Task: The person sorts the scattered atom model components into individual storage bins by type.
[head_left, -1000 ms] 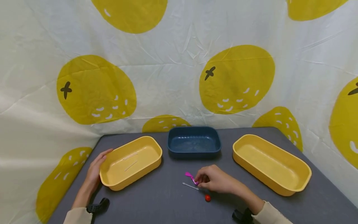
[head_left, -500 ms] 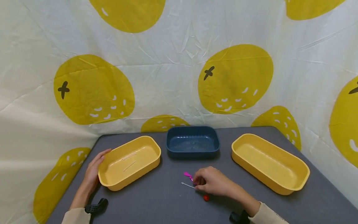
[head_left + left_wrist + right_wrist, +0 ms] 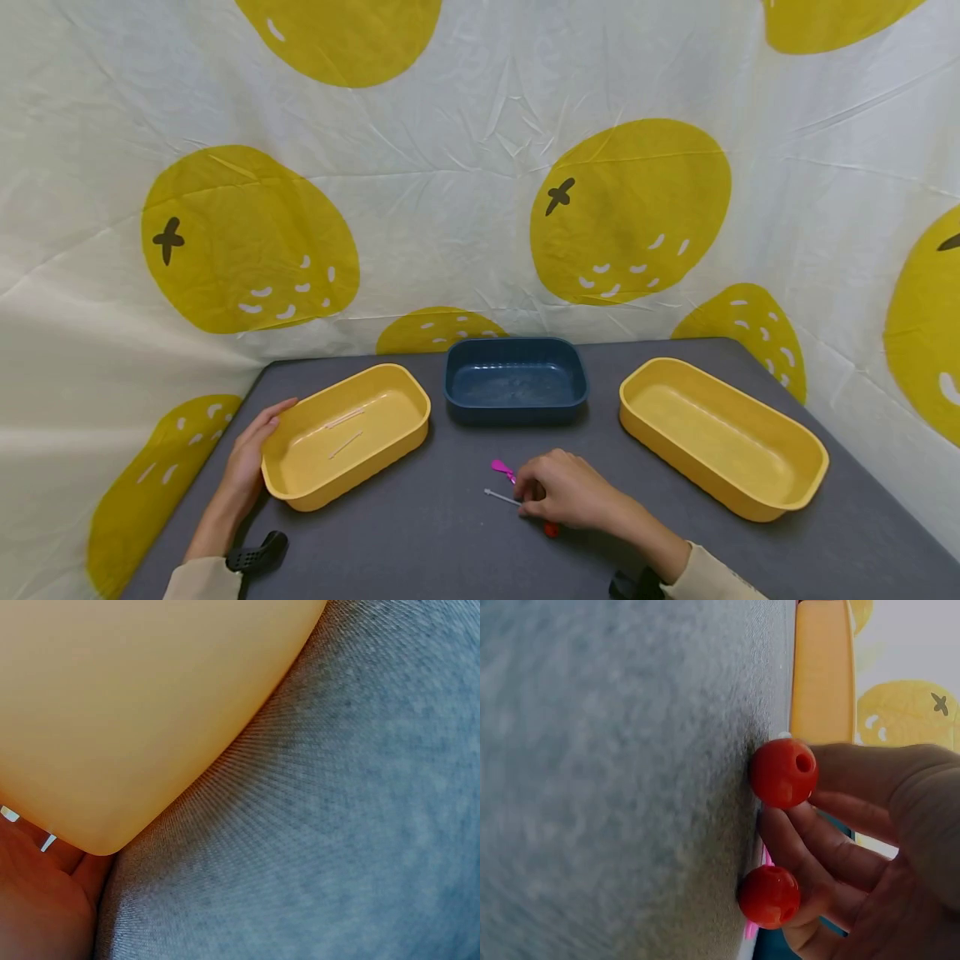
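My left hand (image 3: 251, 458) rests along the outer left end of a yellow tray (image 3: 408, 450), its fingers straight against the rim; in the left wrist view the palm (image 3: 45, 900) lies beside the tray wall. Two thin pale sticks (image 3: 345, 446) lie inside that tray. Over the table, my right hand (image 3: 566, 492) pinches one end of a thin grey stick (image 3: 501, 497). Just beyond its fingertips lies a pink piece with a flat, paddle-like end (image 3: 499, 466), partly covered by the hand. The right wrist view shows two red beads with holes, an upper bead (image 3: 780, 774) and a lower bead (image 3: 769, 898).
A dark blue tray (image 3: 517, 414) stands at the back middle of the grey table (image 3: 420, 550). At the right is a second yellow tray (image 3: 697, 457), set at an angle. Behind the table hangs a white curtain (image 3: 442, 208) with yellow fruit prints.
My right hand has shifted slightly left and toward me, from over the pink piece to the grey stick's near end, now partly covering a red bead. The left hand keeps its place on the tray.
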Available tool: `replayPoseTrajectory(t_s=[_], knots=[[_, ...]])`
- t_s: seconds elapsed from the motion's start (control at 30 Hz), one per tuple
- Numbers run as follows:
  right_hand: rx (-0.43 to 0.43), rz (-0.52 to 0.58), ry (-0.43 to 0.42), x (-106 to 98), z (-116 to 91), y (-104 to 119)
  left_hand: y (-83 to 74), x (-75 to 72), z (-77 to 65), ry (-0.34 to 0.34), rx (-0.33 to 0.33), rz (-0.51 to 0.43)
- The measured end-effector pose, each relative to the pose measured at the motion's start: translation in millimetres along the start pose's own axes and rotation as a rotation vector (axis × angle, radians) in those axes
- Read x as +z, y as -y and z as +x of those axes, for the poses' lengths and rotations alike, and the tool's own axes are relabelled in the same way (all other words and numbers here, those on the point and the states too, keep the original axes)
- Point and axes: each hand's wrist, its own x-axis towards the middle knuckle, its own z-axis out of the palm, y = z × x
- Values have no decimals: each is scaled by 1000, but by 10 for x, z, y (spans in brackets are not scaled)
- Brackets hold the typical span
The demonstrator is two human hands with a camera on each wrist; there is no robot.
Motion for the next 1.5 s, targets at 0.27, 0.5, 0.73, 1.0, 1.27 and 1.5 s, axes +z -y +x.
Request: replayPoseTrajectory(t_s=[0.27, 0.5, 0.73, 1.0, 1.27, 1.5], knots=[[4, -13, -32, 40, 2, 5, -10, 5, -11, -8, -8, 17], [15, -26, -47, 66, -8, -1, -22, 22, -12, -12, -15, 31], [30, -12, -54, 74, -22, -10, -42, 36, 2, -15, -51, 71], [31, 37, -47, 67, -17, -6, -41, 25, -9, -17, -47, 66], [16, 104, -53, 35, -6, -26, -28, 14, -5, -19, -32, 58], [15, 204, -54, 3, 7, -59, -18, 9, -12, -7, -22, 35]])
